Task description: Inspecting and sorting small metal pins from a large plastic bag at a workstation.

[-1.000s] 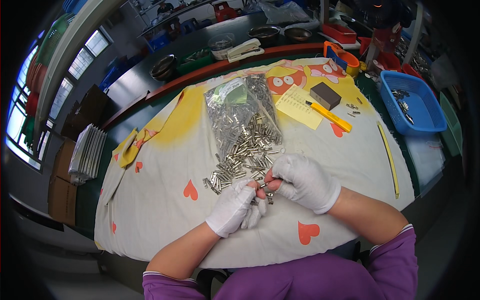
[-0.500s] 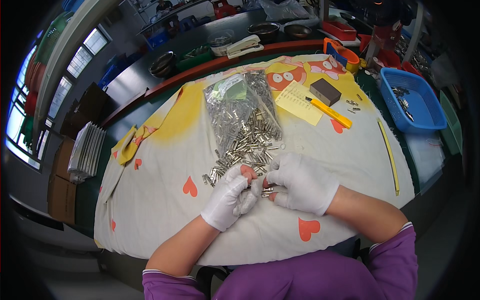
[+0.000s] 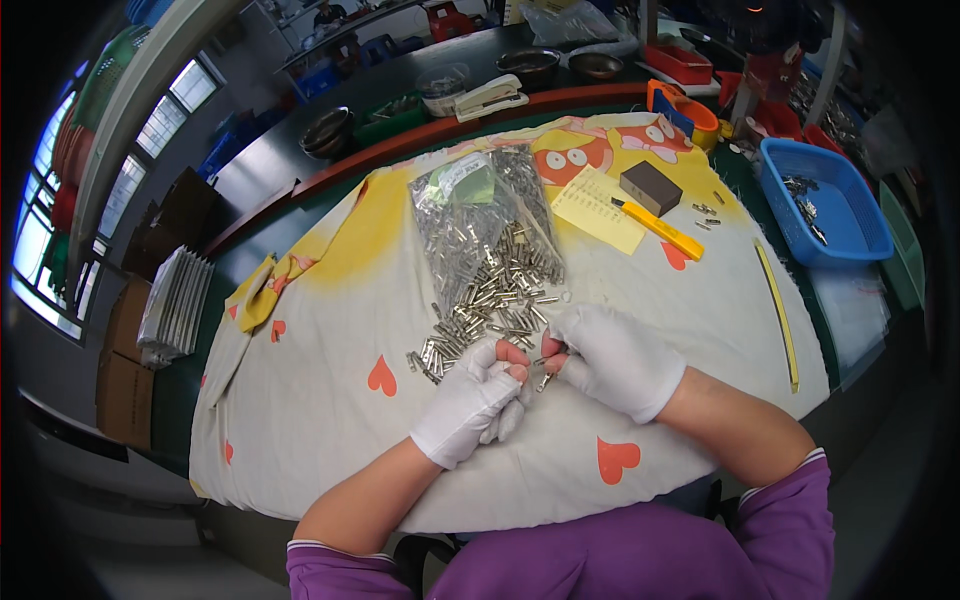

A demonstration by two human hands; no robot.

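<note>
A clear plastic bag (image 3: pixel 465 215) lies on the cloth, with a heap of small silvery metal parts (image 3: pixel 490 305) spilling from its near end. Just in front of the heap is my left hand (image 3: pixel 474 402), in a white glove with bare thumb and fingertip. Its fingers are pinched together; whatever sits between them is too small or hidden. To its right, my right hand (image 3: pixel 622 365), gloved the same way, grips a small metal part (image 3: pixel 544 381) between thumb and fingers. The fingertips of both hands are close, with a narrow gap between them.
Beyond the hands lie a yellow note (image 3: pixel 600 212), a dark block (image 3: pixel 651 186) and a yellow utility knife (image 3: pixel 660 229). A blue basket (image 3: pixel 828 215) stands at right, near a yellow strip (image 3: pixel 778 315). A red-brown ledge (image 3: pixel 420 130) crosses behind the cloth (image 3: pixel 330 440).
My fingertips have come apart slightly, the right hand shifting a little right. A metal part now hangs at the right fingertips; the few pieces seen beneath them earlier no longer show.
</note>
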